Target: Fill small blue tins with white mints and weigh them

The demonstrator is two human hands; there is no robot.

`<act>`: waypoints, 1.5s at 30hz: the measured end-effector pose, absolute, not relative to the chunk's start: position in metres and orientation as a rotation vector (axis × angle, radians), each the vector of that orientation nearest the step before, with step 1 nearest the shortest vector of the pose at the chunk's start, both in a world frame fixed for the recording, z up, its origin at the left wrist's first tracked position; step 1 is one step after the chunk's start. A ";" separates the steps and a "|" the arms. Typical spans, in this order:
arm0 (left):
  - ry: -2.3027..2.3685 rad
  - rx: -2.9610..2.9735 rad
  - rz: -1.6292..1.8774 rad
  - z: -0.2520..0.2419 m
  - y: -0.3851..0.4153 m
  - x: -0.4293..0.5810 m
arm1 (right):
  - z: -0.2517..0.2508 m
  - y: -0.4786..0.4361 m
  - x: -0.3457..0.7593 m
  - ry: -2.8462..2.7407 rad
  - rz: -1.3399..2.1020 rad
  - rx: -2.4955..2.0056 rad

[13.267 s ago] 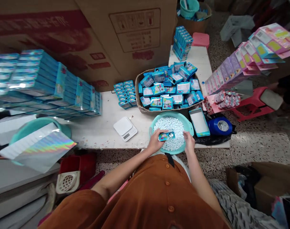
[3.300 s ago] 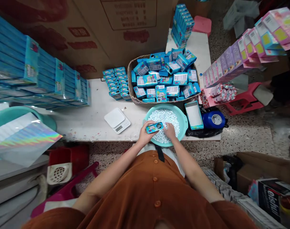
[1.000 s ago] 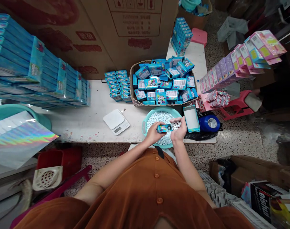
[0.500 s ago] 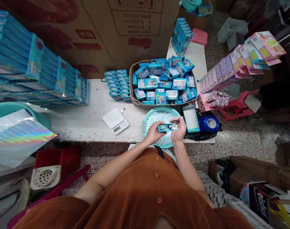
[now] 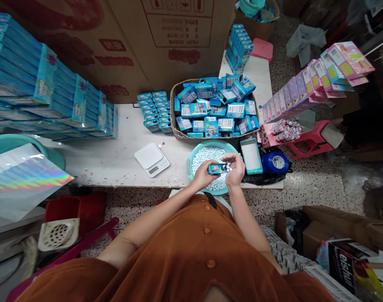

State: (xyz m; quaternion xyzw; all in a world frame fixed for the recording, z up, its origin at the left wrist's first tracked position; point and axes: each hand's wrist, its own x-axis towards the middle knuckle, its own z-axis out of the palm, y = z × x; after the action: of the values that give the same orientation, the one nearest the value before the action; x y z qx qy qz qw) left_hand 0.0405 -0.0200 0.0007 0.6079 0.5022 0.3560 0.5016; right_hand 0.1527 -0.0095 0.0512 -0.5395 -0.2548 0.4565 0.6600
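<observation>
Our left grip point(image 5: 203, 176) clenches the light, stiff blue tin point(image 5: 215, 169) by its body; our right grip point(image 5: 234, 168) pinches slippery white mints point(image 5: 228, 168).

**Hemmed in ahead and right, wider room to the left**

The left grip point(image 5: 203, 176) and right grip point(image 5: 234, 170) sit close together around the blue tin point(image 5: 216, 168), above the teal basin point(image 5: 212, 142), with little room between them. Straight ahead, the wicker basket point(image 5: 175, 126) almost touches the basin, and its heaped boxes block a low path. To the right, the open blue box point(image 5: 251, 156) stands just beside the rim, with the blue tape roll point(image 5: 275, 162) beyond it. To the left, a wider stretch of white worktop point(image 5: 116, 167) runs to the digital scale point(image 5: 151, 154). The stacked tins point(image 5: 153, 113) stand beyond the scale, beside the basket. Toward the body, the person's rust-brown dress point(image 5: 207, 247) closes the way.
</observation>
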 end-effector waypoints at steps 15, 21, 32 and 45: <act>1.109 1.216 0.963 -0.010 -0.027 0.040 | 0.058 -0.009 0.164 -0.280 1.187 -1.082; 1.155 1.074 0.952 -0.026 -0.024 0.034 | 0.029 -0.010 0.182 0.028 1.244 -1.066; 1.316 1.095 0.988 -0.037 -0.013 -0.006 | -0.029 -0.041 0.194 -0.234 1.110 -1.591; 2.166 1.097 0.950 -0.093 0.101 -0.205 | -0.053 -0.061 0.156 -0.464 1.187 -1.874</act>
State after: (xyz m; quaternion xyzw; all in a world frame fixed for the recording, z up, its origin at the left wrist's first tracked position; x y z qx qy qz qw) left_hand -0.2052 0.1006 -0.0933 0.4058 0.8013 0.3514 0.2642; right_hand 0.1559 -0.0611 -0.0529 -0.7489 -0.1855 0.4745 0.4237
